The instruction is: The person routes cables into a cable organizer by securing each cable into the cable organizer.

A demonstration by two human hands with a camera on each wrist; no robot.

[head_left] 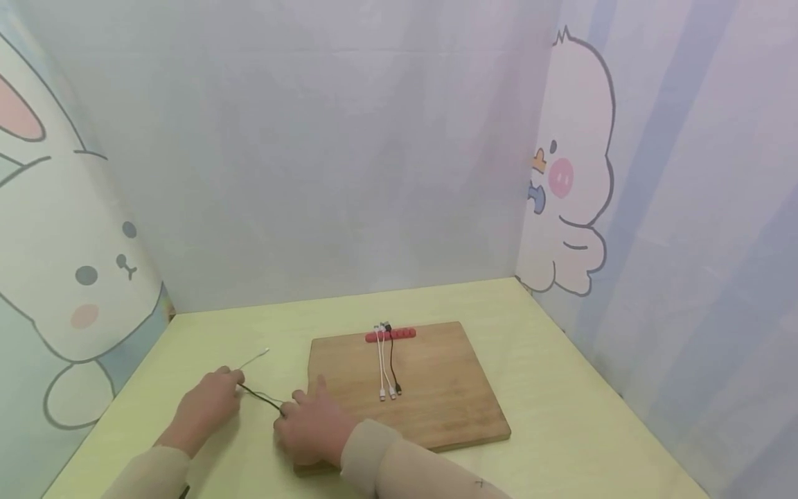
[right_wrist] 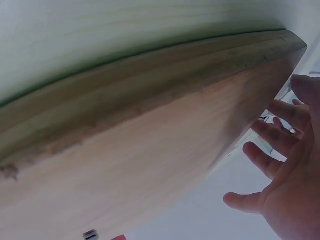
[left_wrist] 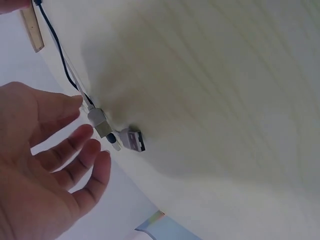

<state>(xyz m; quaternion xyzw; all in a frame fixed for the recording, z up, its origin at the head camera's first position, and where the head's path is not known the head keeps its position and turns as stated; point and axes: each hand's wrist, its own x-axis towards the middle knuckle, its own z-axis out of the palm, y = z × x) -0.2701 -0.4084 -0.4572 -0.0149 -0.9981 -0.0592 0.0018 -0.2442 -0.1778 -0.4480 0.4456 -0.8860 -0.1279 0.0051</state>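
A staged tabletop booth is showing here rather than a lived-in room: pastel wallpaper panels printed with a cartoon rabbit (head_left: 75,277) and a duckling (head_left: 570,173) are enclosing a pale yellow-green table (head_left: 561,388), where a wooden board (head_left: 436,388) is lying.

Two bare hands, long beige sleeves.
Wore soft, plain beige fabric sleeves on the left hand (head_left: 208,405) and right hand (head_left: 312,430), ending in ribbed cuffs at the wrists; no rings or watch seen.
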